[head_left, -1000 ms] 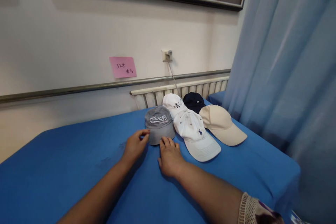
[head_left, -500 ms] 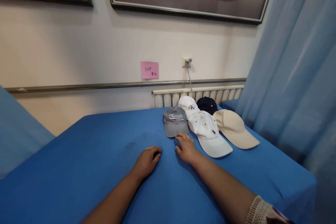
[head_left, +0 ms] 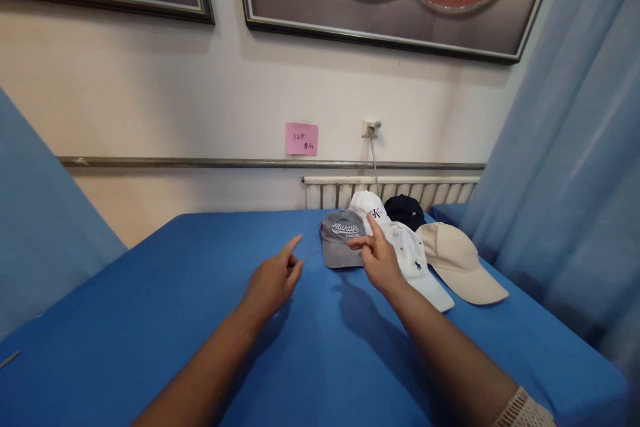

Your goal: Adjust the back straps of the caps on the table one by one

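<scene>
open blue cloth (head_left: 165, 280) left, caps (head_left: 417, 263) crowding right

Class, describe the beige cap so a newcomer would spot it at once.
On the blue-covered table, look to the side near the white radiator. The beige cap is rightmost there, set apart by colour from the dark cap, grey cap and two white caps.

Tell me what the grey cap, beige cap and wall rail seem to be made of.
Grey cap: matt cloth, probably cotton, from its soft, slightly faded look. Beige cap: smooth matt fabric, no gloss showing; fibre unclear. Wall rail: likely metal, from its grey sheen.
</scene>
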`<state>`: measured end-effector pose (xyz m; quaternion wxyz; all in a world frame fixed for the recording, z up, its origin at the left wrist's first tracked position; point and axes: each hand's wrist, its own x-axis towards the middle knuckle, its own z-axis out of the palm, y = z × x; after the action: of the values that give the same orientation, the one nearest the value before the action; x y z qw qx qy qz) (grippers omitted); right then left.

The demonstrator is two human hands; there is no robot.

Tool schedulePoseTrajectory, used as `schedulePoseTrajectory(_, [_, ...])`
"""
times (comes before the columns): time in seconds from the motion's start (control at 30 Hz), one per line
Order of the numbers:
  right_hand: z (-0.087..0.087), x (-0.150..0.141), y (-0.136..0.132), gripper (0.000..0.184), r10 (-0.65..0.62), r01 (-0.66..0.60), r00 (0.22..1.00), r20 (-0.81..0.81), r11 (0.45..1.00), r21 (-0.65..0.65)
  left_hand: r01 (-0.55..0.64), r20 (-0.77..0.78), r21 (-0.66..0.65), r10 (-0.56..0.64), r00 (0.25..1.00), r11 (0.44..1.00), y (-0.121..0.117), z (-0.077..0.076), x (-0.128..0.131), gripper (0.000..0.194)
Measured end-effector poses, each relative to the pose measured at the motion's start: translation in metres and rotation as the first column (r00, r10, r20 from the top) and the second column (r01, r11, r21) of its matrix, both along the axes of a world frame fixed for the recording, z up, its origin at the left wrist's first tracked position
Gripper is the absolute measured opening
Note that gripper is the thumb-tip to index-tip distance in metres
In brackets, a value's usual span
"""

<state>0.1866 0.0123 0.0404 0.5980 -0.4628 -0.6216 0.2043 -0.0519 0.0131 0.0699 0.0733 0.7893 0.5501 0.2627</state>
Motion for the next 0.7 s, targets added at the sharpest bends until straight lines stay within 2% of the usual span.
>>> schedulePoseTrajectory(0.07, [0.024, -0.004, -0.009, 0.077, 0.004, 0.019, 0.992, -0.122, 0.982, 0.19, -0.043, 0.128, 0.182, 0.02, 0.992, 0.982, -0.013, 0.025, 0.006, 0.068])
schedulePoseTrajectory(0.1, [0.034, -0.007, -0.014, 0.077, 0.013, 0.028, 0.989, -0.15, 0.963, 0.268, -0.062, 0.19, 0.286, 0.007, 0.982, 0.956, -0.02, 0.036, 0.01, 0.071])
schedulePoseTrajectory(0.13, [0.043, -0.009, -0.021, 0.076, 0.012, 0.047, 0.986, -0.168, 0.938, 0.344, -0.084, 0.244, 0.397, -0.016, 0.97, 0.914, -0.027, 0.044, 0.013, 0.074])
schedulePoseTrajectory(0.2, [0.057, -0.014, -0.035, 0.076, 0.003, 0.08, 0.985, -0.174, 0.881, 0.466, -0.113, 0.301, 0.595, -0.09, 0.95, 0.796, -0.037, 0.056, 0.019, 0.078])
schedulePoseTrajectory(0.27, [0.065, -0.018, -0.047, 0.076, -0.003, 0.096, 0.985, -0.172, 0.839, 0.535, -0.107, 0.303, 0.727, -0.177, 0.936, 0.679, -0.042, 0.061, 0.024, 0.083])
schedulePoseTrajectory(0.3, [0.067, -0.02, -0.052, 0.077, 0.001, 0.095, 0.986, -0.167, 0.821, 0.562, -0.098, 0.299, 0.764, -0.216, 0.929, 0.638, -0.043, 0.062, 0.026, 0.087])
schedulePoseTrajectory(0.37, [0.068, -0.022, -0.057, 0.078, -0.005, 0.093, 0.989, -0.147, 0.798, 0.595, -0.085, 0.301, 0.8, -0.275, 0.913, 0.594, -0.041, 0.061, 0.03, 0.092])
schedulePoseTrajectory(0.43, [0.069, -0.023, -0.056, 0.08, -0.014, 0.087, 0.992, -0.125, 0.79, 0.607, -0.089, 0.315, 0.812, -0.306, 0.898, 0.576, -0.037, 0.06, 0.034, 0.096])
schedulePoseTrajectory(0.5, [0.069, -0.021, -0.047, 0.081, -0.02, 0.088, 0.992, -0.123, 0.808, 0.582, -0.112, 0.34, 0.807, -0.301, 0.891, 0.58, -0.029, 0.06, 0.037, 0.096])
schedulePoseTrajectory(0.53, [0.069, -0.019, -0.04, 0.081, -0.023, 0.092, 0.991, -0.13, 0.827, 0.554, -0.137, 0.367, 0.783, -0.273, 0.889, 0.607, -0.023, 0.06, 0.038, 0.095])
schedulePoseTrajectory(0.6, [0.069, -0.014, -0.023, 0.081, -0.049, 0.113, 0.988, -0.149, 0.884, 0.454, -0.198, 0.451, 0.655, -0.167, 0.877, 0.729, -0.01, 0.061, 0.037, 0.09])
schedulePoseTrajectory(0.67, [0.067, -0.007, -0.005, 0.083, -0.106, 0.15, 0.982, -0.153, 0.94, 0.307, -0.238, 0.515, 0.44, -0.027, 0.857, 0.866, 0.004, 0.062, 0.033, 0.086])
schedulePoseTrajectory(0.7, [0.064, -0.004, 0.003, 0.084, -0.135, 0.167, 0.98, -0.149, 0.958, 0.233, -0.258, 0.53, 0.36, 0.031, 0.847, 0.896, 0.009, 0.062, 0.031, 0.087])
